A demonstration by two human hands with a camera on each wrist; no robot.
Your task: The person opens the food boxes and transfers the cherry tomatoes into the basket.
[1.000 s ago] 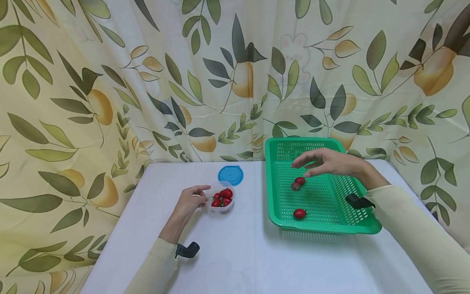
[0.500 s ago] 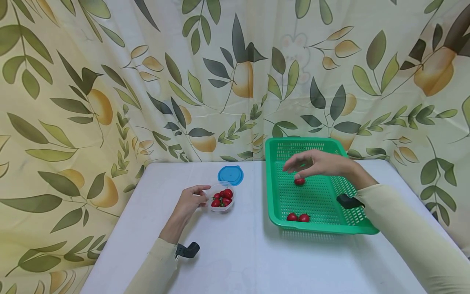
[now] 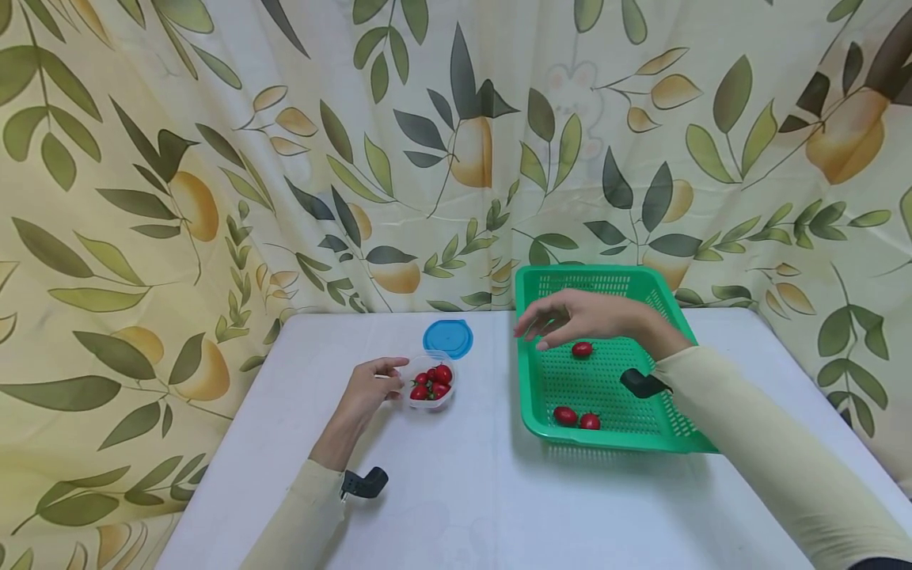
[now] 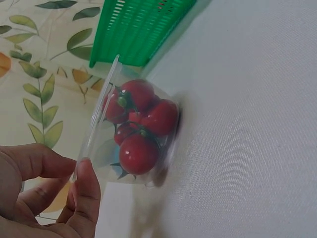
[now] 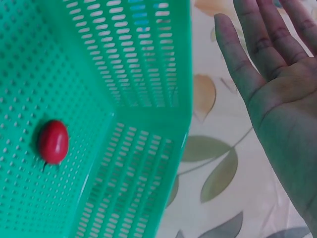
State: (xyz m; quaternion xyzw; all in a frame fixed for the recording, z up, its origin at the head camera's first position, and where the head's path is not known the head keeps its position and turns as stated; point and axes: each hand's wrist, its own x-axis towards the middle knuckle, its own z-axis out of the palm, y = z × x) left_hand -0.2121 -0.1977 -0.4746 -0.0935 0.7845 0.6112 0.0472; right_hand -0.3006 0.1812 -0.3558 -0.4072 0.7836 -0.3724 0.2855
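My left hand (image 3: pixel 370 392) pinches the left rim of a small clear plastic container (image 4: pixel 106 161), which stands on the table. Several red cherry tomatoes (image 4: pixel 138 153) with green stems lie in it. My right hand (image 3: pixel 580 315) is raised over the left part of a green plastic basket (image 3: pixel 529 388), palm down, fingers loosely bent and holding nothing. One cherry tomato (image 3: pixel 582 350) lies in the basket below this hand. Two more cherry tomatoes (image 3: pixel 566 416) lie side by side near the basket's front wall.
A round blue lid (image 3: pixel 447 339) lies on the white-covered table (image 3: pixel 456 491) just behind the container. Behind the table hangs a curtain (image 3: pixel 427 222) with a leaf and fruit print. The basket's tall left wall stands between the right hand and the container.
My right hand has moved left across the basket. A blurred tomato near the basket's middle has rolled to the front, beside another. The left hand and container have stayed put.
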